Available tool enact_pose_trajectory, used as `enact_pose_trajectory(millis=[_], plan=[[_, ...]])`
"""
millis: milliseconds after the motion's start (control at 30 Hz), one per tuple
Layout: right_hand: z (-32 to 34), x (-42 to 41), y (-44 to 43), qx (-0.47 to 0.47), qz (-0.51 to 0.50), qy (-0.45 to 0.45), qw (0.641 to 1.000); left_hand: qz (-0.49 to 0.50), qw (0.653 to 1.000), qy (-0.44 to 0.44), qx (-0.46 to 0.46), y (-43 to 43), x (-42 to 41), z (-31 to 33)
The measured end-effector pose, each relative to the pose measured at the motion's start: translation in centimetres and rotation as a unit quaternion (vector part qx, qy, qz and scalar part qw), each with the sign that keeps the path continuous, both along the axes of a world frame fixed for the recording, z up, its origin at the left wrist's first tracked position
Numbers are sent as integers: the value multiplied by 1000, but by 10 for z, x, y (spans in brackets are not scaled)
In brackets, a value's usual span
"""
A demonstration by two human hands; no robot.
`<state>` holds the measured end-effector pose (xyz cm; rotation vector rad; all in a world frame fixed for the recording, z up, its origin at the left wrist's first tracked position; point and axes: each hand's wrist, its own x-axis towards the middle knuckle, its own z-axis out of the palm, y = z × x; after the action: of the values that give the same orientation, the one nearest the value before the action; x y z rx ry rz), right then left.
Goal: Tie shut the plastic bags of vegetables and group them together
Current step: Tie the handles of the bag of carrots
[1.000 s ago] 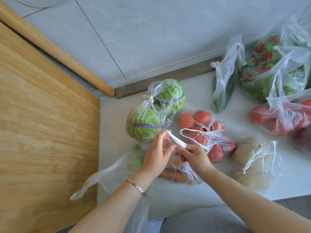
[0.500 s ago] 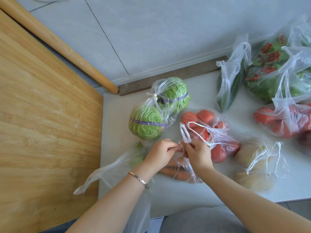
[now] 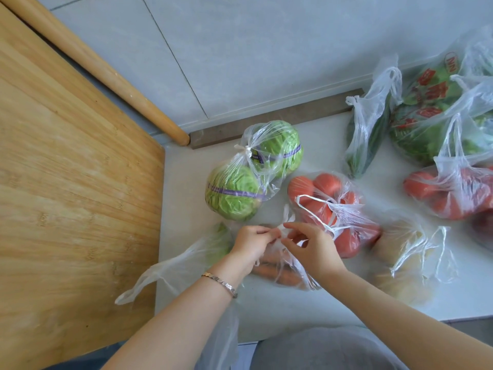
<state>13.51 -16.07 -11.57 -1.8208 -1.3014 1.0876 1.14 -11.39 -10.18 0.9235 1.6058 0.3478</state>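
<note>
A clear bag of carrots (image 3: 282, 273) lies on the white counter (image 3: 293, 311) just in front of me. My left hand (image 3: 249, 245) pinches one of its handles, and my right hand (image 3: 312, 248) pinches the other; the handles meet between my fingers above the bag. Behind them sits a knotted bag of two green cabbages (image 3: 253, 172). A bag of tomatoes (image 3: 336, 206) with loose handles lies to the right, touching my right hand's side. A bag of potatoes (image 3: 410, 257) lies further right, handles loose.
A bag with something green (image 3: 202, 252) lies at the counter's left edge, its mouth hanging over a large wooden board (image 3: 74, 209). At the back right are a bag of cucumbers (image 3: 373, 129), a printed bag of greens (image 3: 437, 113) and another bag of tomatoes (image 3: 453, 190). A wooden rolling pin (image 3: 106, 73) leans by the wall.
My hands have dropped lower onto the carrot bag, drawing its two handles down and close together; a second ago the handles were stretched up between my fingers.
</note>
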Motion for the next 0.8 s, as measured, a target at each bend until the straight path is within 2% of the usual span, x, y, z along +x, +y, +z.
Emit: enact_pose_trajectory(millis=[67, 200, 367, 533, 700, 800], plan=[[-1, -4, 0, 9, 1, -30, 999, -21, 1000, 12, 17, -1, -1, 2], [3, -5, 2, 14, 17, -24, 999, -78, 994, 26, 78, -6, -5, 2], [4, -7, 4, 34, 111, -75, 990, -144, 977, 71, 144, -7, -10, 1], [2, -5, 8, 10, 172, -92, 981, -224, 945, 114, 209, -9, -14, -1], [-2, -5, 10, -13, 108, -41, 993, -151, 965, 74, 203, -9, -15, 0], [-1, -5, 10, -48, 43, 24, 998, -153, 965, 76, 199, -10, -14, -1]])
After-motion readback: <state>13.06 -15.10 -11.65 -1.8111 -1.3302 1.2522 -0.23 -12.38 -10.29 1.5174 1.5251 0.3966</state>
